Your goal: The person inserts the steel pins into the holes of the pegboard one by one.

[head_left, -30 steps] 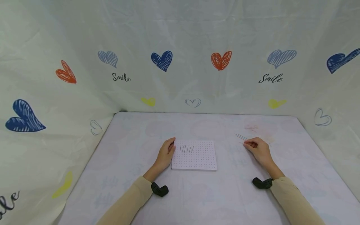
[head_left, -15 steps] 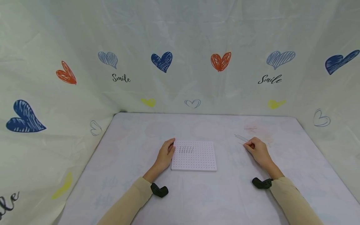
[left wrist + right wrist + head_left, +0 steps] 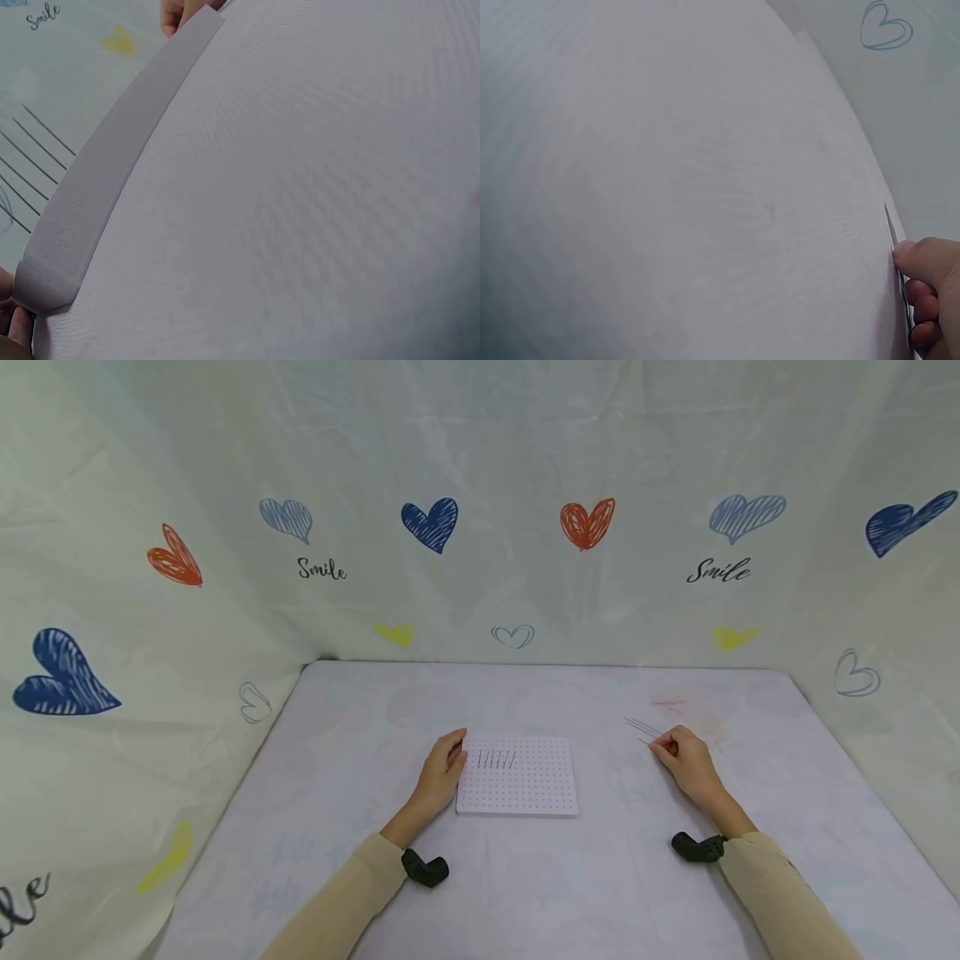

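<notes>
In the head view, a white pegboard [image 3: 536, 781] with rows of small holes lies flat on the table. Several thin dark rods [image 3: 497, 759] stand up in a row near its far left part. My left hand [image 3: 438, 772] holds the board's left edge near the far corner; fingertips show at that corner in the left wrist view. Out to the right, my right hand [image 3: 688, 764] pinches a thin metal rod [image 3: 890, 221] between thumb and fingers, low over the table. More thin rods [image 3: 640, 724] lie just beyond its fingertips, partly hidden by the hand.
The table [image 3: 525, 893] is covered in white, with faint stains at the far right. A pale curtain [image 3: 495, 460] printed with hearts and words hangs behind it and on both sides. Black wrist devices [image 3: 425, 867] sit at both cuffs.
</notes>
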Available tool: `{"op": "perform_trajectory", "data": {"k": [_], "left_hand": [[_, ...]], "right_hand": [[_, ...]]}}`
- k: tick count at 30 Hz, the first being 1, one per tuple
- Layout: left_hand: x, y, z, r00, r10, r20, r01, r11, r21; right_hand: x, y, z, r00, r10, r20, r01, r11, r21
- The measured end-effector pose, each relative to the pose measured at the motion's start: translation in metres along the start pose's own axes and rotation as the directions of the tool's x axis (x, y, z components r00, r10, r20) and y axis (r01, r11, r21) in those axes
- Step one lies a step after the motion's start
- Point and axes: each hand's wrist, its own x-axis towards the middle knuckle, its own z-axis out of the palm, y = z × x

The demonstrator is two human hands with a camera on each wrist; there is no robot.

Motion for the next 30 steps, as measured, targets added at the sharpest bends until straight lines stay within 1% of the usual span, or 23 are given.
{"op": "perform_trajectory", "data": {"k": [6, 17, 25, 27, 30], "left_hand": [[0.0, -0.001, 0.0, 1.0, -0.002, -0.003, 0.002, 1.0, 0.005], [-0.001, 0.0, 0.0, 1.0, -0.004, -0.004, 0.004, 1.0, 0.003], [-0.001, 0.001, 0.001, 1.0, 0.01, -0.003, -0.01, 1.0, 0.008], [-0.001, 0.001, 0.001, 1.0, 0.01, -0.002, -0.01, 1.0, 0.005], [-0.001, 0.001, 0.001, 1.0, 0.011, -0.002, -0.011, 1.0, 0.001]], "right_hand": [[0.0, 0.001, 0.0, 1.0, -0.005, -0.009, 0.005, 1.0, 0.014], [-0.001, 0.0, 0.001, 1.0, 0.0, 0.011, 0.0, 1.0, 0.022], [-0.001, -0.007, -0.003, 0.999, 0.035, 0.015, -0.036, 0.998, 0.056], [0.0, -0.009, -0.004, 0.999, 0.03, 0.021, -0.032, 0.997, 0.074], [0.002, -0.013, -0.005, 0.999, 0.0, 0.033, -0.004, 0.994, 0.111]]}}
